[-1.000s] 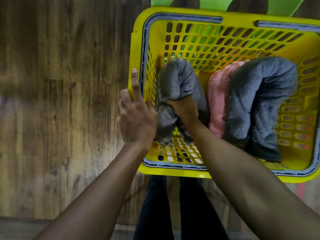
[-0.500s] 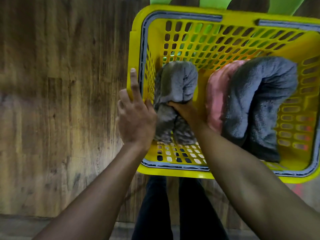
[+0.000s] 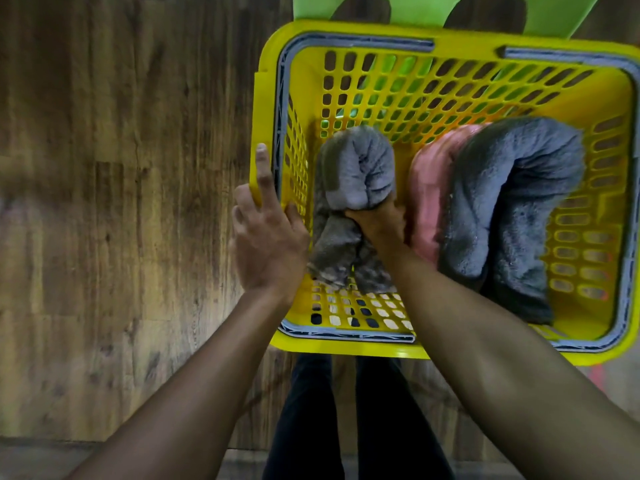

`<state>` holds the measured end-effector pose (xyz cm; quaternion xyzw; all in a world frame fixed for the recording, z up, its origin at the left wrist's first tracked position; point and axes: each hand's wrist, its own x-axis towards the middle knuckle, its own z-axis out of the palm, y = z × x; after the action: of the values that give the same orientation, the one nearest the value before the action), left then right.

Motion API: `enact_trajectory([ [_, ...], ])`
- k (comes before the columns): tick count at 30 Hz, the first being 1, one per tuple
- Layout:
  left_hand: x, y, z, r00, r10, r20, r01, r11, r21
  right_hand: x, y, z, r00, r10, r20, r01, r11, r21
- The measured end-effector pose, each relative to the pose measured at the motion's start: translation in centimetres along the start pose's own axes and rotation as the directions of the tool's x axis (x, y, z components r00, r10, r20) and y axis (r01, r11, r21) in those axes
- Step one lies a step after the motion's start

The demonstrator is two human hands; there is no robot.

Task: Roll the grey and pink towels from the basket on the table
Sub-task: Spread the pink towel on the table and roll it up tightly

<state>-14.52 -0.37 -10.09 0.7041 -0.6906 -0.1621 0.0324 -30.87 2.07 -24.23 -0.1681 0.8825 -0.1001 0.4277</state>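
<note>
My right grip (image 3: 375,223) clutches a bunched grey fleece towel (image 3: 360,168) in the yellow slotted plastic basket (image 3: 266,98); I fear its hanging end may snag there.

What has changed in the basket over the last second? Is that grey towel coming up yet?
The right hand already gripped the grey towel and has now squeezed it into a tighter bundle. The towel's top bulges above the fist, but it has barely risen. The left hand still holds the yellow basket by its rim. The pink towel and the other grey towel have not moved.
</note>
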Motion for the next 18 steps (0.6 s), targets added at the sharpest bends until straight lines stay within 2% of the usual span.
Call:
enact_trajectory([
  [4,0.0,0.1,-0.1,1.000,-0.005,0.001,0.005,1.000,-0.020,0.0,0.9,-1.9,0.999,0.036,-0.039,-0.035,0.999,0.024],
  [9,0.0,0.1,0.1,1.000,-0.002,-0.007,0.002,1.000,-0.009,-0.5,0.3,-0.7,0.997,0.042,-0.061,-0.044,0.999,-0.027],
  [12,0.0,0.1,0.1,1.000,0.000,-0.009,0.000,1.000,-0.010,-1.0,0.5,-0.5,0.978,-0.015,-0.210,0.000,0.997,-0.072],
  [15,-0.1,0.1,0.2,1.000,0.001,-0.014,-0.001,1.000,0.005,-2.3,0.0,-1.0,0.940,-0.089,-0.328,0.080,0.996,-0.042],
  [18,0.0,0.0,0.3,1.000,0.006,-0.013,-0.005,1.000,0.018,-2.5,-0.9,-0.7,0.888,-0.102,-0.448,0.061,0.993,-0.105],
])
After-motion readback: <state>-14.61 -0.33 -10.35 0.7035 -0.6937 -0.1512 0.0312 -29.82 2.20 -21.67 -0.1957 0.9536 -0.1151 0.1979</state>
